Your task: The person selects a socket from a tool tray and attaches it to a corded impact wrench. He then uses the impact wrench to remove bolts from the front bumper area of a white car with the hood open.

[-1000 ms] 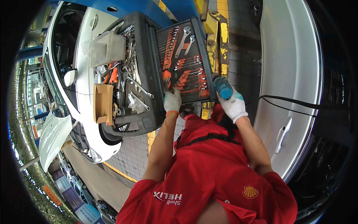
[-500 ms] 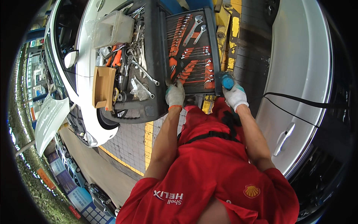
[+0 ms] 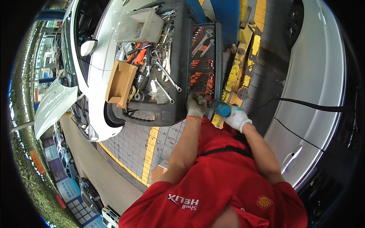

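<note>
My right hand (image 3: 237, 118), in a white knit glove, is wrapped round a teal power tool (image 3: 221, 109) with a rounded end and a darker barrel pointing left. My left hand (image 3: 196, 106), in a greyish glove, is closed beside the near end of the drawer, close to the tool's front. What its fingers hold, if anything, is hidden. The partly open drawer (image 3: 218, 72) holds orange-backed rows of wrenches (image 3: 201, 79) and two adjustable wrenches (image 3: 202, 42).
Left of the drawer, the black cart top (image 3: 166, 114) bears loose wrenches, a clear plastic bin (image 3: 142, 28) and an open cardboard box (image 3: 121, 83). Yellow lift arms (image 3: 237, 64) lie beyond. A white car (image 3: 99, 91) stands left, a silver car (image 3: 310, 76) right.
The drawer has slid leftward, covering part of its wrenches. My right hand has brought the power tool left, nearer my left hand, and its barrel now shows.
</note>
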### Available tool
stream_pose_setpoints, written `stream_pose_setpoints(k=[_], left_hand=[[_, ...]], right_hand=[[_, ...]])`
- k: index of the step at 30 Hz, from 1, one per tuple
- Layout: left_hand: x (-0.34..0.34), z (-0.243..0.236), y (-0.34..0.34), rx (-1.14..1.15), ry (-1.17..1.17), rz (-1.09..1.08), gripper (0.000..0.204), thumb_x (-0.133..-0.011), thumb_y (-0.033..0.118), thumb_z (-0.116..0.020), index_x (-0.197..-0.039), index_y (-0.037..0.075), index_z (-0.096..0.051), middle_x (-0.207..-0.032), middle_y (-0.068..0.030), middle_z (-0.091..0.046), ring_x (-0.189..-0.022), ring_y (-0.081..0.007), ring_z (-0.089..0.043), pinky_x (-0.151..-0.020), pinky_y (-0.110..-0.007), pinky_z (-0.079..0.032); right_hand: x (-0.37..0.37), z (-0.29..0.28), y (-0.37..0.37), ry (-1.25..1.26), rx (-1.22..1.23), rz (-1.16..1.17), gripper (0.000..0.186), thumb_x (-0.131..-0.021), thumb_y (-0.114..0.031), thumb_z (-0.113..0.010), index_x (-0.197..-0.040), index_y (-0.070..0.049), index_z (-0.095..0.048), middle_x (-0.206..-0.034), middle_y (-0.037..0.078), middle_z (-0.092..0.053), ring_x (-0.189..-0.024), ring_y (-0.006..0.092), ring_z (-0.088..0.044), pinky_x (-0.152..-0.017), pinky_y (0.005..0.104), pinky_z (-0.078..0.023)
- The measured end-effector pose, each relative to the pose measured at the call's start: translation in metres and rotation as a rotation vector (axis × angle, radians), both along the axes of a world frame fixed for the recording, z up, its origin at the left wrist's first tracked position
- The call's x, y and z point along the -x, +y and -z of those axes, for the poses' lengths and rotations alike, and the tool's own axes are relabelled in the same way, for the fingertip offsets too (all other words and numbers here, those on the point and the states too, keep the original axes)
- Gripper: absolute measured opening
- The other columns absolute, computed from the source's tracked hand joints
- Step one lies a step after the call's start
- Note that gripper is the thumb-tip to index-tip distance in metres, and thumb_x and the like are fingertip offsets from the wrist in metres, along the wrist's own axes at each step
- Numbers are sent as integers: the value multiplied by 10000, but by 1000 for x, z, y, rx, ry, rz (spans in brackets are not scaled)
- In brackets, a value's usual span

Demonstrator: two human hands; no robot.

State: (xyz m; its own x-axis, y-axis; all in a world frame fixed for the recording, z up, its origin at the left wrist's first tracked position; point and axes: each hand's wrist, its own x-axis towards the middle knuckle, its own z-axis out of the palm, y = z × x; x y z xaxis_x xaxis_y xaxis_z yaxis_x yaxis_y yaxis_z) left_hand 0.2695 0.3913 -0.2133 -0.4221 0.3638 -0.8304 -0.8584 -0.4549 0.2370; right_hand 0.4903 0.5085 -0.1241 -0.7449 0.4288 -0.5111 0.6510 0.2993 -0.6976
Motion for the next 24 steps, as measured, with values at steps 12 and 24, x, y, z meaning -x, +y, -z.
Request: stream_pose_setpoints(k=[12,24], left_hand=[[-22,42,-17,-715,-108,-275,369,-1099,244,-525,-760,168,-400,-674,54,-275,-521,-97,-298,-479,-259,-334],[-115,-13,22,-280,-187,94,106,-1058,145,-583,-1052,240,-630,-694,67,-415,-547,-93,-386,-461,-264,-312]], right_hand=[[-58,-15,40,90,-56,452,501,-933,-278,-793,-1363,-40,-698,-1204,230,-782,-1136,412,-750,-970,431,-579],[-43,-17,41,91,-57,577,381,-938,-278,-817,-1216,-24,-767,-1123,194,-809,-1059,361,-776,-933,427,-584]])
